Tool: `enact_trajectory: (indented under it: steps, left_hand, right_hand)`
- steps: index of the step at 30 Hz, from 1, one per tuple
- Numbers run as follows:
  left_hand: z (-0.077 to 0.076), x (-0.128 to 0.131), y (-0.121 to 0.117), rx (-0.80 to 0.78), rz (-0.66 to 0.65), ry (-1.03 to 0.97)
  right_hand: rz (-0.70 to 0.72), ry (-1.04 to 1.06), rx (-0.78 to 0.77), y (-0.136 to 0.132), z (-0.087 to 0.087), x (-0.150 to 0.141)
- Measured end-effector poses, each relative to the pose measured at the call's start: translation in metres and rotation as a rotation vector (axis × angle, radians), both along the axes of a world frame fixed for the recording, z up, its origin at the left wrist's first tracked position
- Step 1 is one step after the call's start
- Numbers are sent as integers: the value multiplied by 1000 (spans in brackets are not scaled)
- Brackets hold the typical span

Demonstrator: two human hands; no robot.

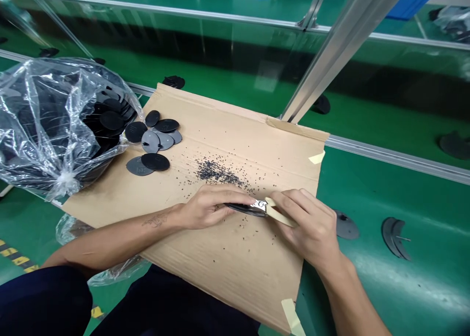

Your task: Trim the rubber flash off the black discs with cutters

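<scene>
Left part of the disc [242,209] was hidden under the left hand's [211,206] fingers, cutting contact hard to make out; disc sat pinched in that hand above the cardboard sheet [205,248], just left of the right hand [308,223], which grasped cream-handled cutters [277,214]; disc looked black, thin, seen nearly edge-on.

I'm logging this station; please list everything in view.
cardboard sheet: one, brown, centre
filled bag: one, clear, left
loose ovals: eight, black and grey, beside bag
scraps: uncounted, black, on cardboard
held piece: one, black, left hand
cutters: one, cream handles, right hand
other pieces: several, dark, around cardboard
tape: two, yellow, cardboard's right edge
loose plastic: some, clear, lower left
work surface: one, green, right
metal bars: several, silver, top
bin: one, blue, upper right
floor tape: some, yellow and black, lower left
legs: two, dark, bottom
hands: two, bare, centre
</scene>
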State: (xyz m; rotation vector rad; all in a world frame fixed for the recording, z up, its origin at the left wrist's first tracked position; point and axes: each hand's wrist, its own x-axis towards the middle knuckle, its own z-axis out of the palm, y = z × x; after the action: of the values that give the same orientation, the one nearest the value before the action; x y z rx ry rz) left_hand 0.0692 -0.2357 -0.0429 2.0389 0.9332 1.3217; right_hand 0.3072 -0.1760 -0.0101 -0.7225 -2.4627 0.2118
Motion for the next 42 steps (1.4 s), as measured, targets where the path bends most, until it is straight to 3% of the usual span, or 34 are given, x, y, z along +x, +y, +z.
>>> enact_trajectory:
  steps: [15, 22, 30, 33, 42]
  left_hand:
    - [0, 0, -1, 21, -17, -6]
    - [1, 2, 0, 26, 33, -3]
    - [1, 1, 0, -62, 231, 37]
    - [2, 0, 0, -93, 245, 50]
    - [-2, -1, -2, -224, 329, 34]
  right_hand:
    - [5, -27, 17, 0, 0, 3]
    - [-24, -51, 35, 2, 0, 2]
    - [-342, -191, 111, 16, -14, 12]
    - [-455, -252, 120, 20, -20, 15]
    - [-461, -306, 132, 15, -23, 11]
